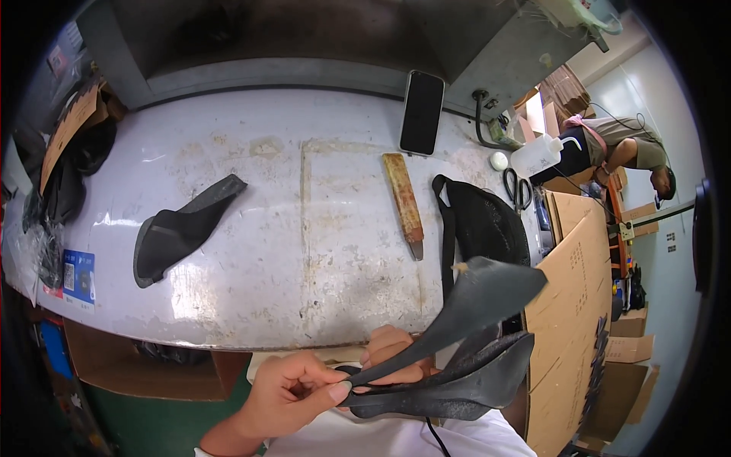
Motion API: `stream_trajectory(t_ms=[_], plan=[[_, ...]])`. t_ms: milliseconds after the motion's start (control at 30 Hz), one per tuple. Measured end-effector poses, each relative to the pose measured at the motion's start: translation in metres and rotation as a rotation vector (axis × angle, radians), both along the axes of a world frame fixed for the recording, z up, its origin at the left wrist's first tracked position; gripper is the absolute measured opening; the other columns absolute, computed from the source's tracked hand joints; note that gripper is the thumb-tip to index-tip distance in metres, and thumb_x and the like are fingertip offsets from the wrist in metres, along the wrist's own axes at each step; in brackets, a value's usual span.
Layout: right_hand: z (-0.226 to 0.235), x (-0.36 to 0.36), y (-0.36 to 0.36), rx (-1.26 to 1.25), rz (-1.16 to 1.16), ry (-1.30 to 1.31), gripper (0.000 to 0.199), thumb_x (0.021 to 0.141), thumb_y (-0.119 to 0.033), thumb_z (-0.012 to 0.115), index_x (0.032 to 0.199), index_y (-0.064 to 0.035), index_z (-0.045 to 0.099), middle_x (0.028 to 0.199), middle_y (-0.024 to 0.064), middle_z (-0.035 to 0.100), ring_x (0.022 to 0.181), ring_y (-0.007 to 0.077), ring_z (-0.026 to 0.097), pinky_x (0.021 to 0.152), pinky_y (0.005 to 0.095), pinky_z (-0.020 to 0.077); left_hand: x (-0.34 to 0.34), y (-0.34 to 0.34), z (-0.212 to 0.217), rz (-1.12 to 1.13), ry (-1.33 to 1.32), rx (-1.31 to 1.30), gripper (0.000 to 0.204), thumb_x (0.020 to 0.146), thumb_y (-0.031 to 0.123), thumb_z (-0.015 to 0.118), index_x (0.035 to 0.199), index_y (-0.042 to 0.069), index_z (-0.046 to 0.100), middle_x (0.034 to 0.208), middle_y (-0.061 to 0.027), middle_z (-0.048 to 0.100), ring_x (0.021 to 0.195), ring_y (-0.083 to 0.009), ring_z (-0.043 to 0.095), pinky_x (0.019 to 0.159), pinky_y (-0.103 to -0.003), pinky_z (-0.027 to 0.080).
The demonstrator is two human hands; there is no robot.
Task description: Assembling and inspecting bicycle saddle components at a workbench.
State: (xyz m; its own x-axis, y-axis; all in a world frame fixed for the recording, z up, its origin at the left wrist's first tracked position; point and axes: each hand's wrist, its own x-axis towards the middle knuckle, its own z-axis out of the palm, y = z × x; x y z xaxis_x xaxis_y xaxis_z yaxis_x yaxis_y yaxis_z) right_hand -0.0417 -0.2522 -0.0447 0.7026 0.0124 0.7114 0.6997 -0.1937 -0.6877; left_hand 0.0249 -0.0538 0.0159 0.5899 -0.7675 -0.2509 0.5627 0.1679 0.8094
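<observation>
Both hands are pinching the narrow near-left end of the dark grey, flat rubbery shaped pieces (457, 358): left hand (293, 392) clenching in front, right hand (392, 354) gripping behind, long axis running right and far.

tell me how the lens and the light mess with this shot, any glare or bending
Head view: the fisheye bends the worn metal table edge into a curve and leaves a black rim at the corners; soft glare whitens the tabletop near the lone black piece; the phone screen stays dark; the left hand and right hand, pinching black shaped pieces, look sharp, evenly lit.
</observation>
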Motion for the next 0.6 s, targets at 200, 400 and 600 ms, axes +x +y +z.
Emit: stream_trajectory(t_ms=[200,400,600], plan=[[0.031,0.003,-0.012,-0.069,0.102,0.269,0.025,0.076,-0.007,0.081,0.098,-0.003,0.07,0.087,0.0104,0.066,0.074,0.0234,0.063,0.062,0.032,0.0481,0.006,0.005,-0.007,-0.108,0.039,0.057,0.009,0.093,-0.001,0.059,0.102,-0.003,0.063,0.088,-0.0112,0.07,0.071,-0.0089,0.065,0.058,-0.022,0.052],[0.037,-0.006,-0.015,-0.088,0.048,0.511,0.03,0.074,-0.003,0.081,0.101,-0.0074,0.068,0.094,0.0112,0.065,0.089,0.0236,0.065,0.074,0.0347,0.0515,0.011,0.003,0.002,-0.196,-0.296,0.15,0.032,0.093,0.003,0.057,0.124,-0.005,0.06,0.079,-0.008,0.07,0.061,-0.0091,0.062,0.054,-0.021,0.05],[0.032,0.012,0.012,0.096,0.056,0.564,0.036,0.074,0.001,0.08,0.104,-0.0105,0.065,0.095,0.0114,0.065,0.089,0.0252,0.065,0.074,0.0363,0.0522,0.002,0.007,-0.003,-0.048,0.136,0.148,0.04,0.091,0.0,0.055,0.129,-0.009,0.054,0.066,-0.0069,0.064,0.053,-0.0102,0.06,0.048,-0.021,0.048]])
